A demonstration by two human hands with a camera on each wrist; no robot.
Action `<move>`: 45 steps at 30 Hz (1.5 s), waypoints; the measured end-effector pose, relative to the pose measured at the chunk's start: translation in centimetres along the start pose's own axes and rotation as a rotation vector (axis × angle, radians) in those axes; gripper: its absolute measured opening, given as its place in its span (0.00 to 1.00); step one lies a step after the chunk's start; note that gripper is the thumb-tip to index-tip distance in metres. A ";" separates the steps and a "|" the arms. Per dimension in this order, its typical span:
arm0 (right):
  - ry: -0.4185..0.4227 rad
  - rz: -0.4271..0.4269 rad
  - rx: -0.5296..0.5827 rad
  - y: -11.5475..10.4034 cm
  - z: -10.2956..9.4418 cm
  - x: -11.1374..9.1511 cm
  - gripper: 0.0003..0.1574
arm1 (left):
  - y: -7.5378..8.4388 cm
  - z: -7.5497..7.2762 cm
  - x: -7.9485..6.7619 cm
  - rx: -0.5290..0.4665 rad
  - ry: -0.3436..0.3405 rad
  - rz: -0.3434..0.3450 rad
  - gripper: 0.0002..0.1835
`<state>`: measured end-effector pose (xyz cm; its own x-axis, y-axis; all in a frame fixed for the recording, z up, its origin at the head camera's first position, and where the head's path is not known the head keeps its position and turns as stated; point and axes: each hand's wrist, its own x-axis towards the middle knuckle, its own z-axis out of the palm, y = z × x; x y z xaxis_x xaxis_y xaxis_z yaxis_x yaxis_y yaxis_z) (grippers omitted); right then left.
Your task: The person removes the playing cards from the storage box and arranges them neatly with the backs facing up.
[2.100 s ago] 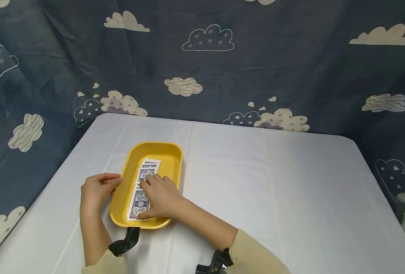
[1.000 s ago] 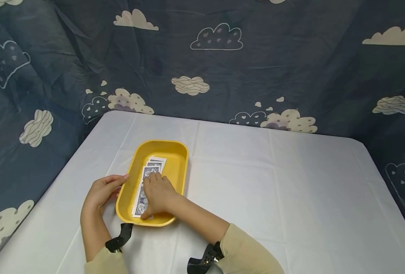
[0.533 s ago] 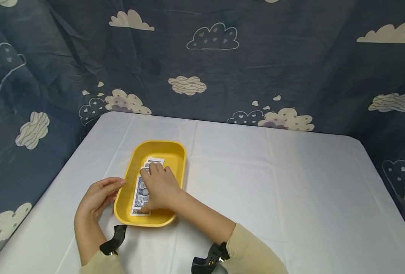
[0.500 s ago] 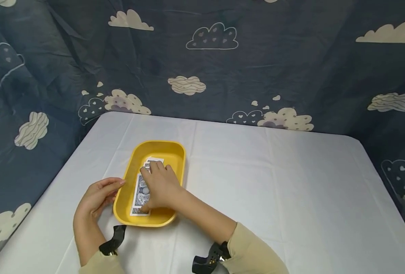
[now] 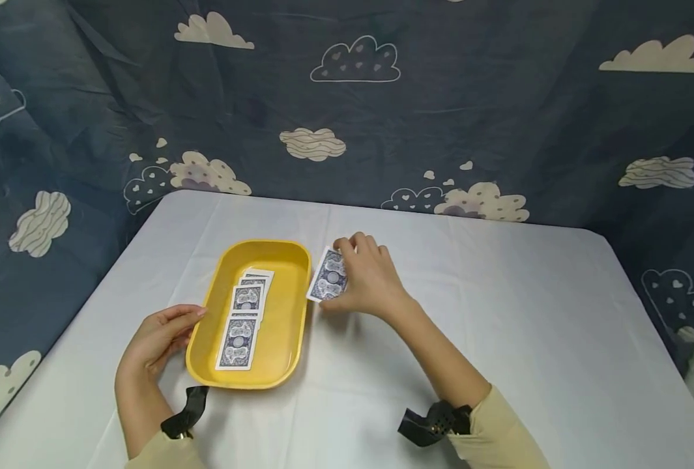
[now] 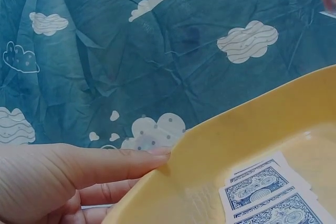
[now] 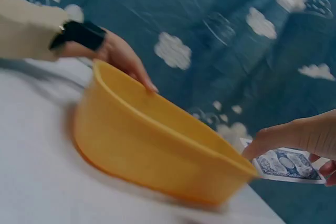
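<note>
Card (image 5: 329, 277) now shows outside the yellow tray (image 5: 281, 319), clamped in the right hand's grip (image 5: 373, 277); left hand (image 5: 158, 337) pinches the tray.

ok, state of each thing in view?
Yellow rounded rectangular tray: upright
Blue and white playing cards in tray: overlapping, backs up
Single blue and white card: held raised, back up
Left hand: pinches tray's left rim
Right hand: grips single card
White cloth: spread, creased
Dark blue cloud-print backdrop: hanging, wrinkled

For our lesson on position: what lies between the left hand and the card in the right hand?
The yellow tray, with overlapping cards inside it; the head view shows this.
</note>
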<state>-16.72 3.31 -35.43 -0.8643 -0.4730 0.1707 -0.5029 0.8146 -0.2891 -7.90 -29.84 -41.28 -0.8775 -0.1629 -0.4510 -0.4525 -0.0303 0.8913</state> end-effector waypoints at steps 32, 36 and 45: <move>-0.328 -0.010 0.053 4.2 5.7 2.7 0.56 | 0.0 0.0 0.0 -0.037 -0.025 0.001 0.04; -0.232 -0.010 0.027 3.9 5.3 2.6 0.51 | 0.0 -0.1 -0.1 -0.034 -0.026 -0.003 0.04; -0.060 -0.016 0.016 1.1 2.9 2.6 0.41 | 0.0 -0.3 0.1 -0.030 -0.037 0.006 0.04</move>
<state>-19.57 2.04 -38.00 -0.8544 -0.5058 0.1190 -0.5164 0.8014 -0.3018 -7.98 -30.11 -41.29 -0.8859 -0.1269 -0.4462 -0.4423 -0.0592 0.8949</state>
